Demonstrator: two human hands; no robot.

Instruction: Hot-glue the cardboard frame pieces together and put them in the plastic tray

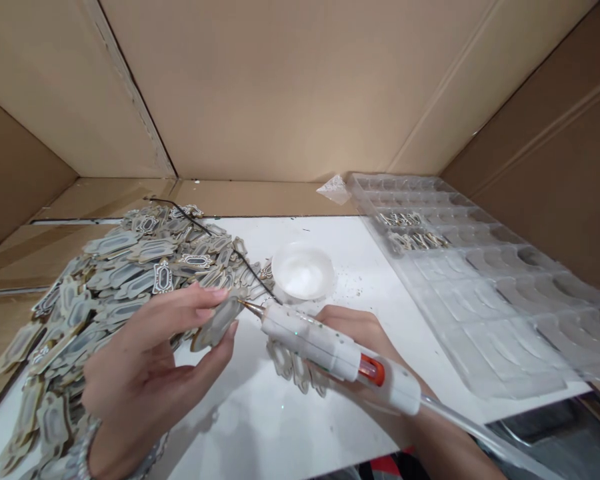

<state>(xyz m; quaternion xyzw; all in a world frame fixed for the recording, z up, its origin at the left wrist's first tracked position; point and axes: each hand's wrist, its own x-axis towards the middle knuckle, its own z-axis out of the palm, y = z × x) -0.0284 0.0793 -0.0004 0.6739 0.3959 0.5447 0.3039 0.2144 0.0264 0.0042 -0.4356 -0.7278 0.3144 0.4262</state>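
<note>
My left hand [155, 360], with a beaded bracelet at its wrist, pinches a flat frame-shaped piece [215, 325] between thumb and fingers. Behind and beneath a white hot glue gun [315, 343], my right hand [363, 330] is closed round it, its fingers mostly hidden. The gun's metal nozzle meets the upper edge of the piece; whether glue is coming out cannot be seen. A red switch shows on the gun's side, and a translucent glue stick [480, 430] sticks out of its back. Several similar pieces [300, 370] lie in a row below the gun.
A large heap of ornate frame pieces [125, 277] covers the left side. Beyond the gun stands a white bowl [303, 273]. To the right lies a clear compartment tray [480, 293], some compartments holding small pieces. A black cable [253, 270] crosses the heap. Cardboard walls [290, 87] enclose the white work surface.
</note>
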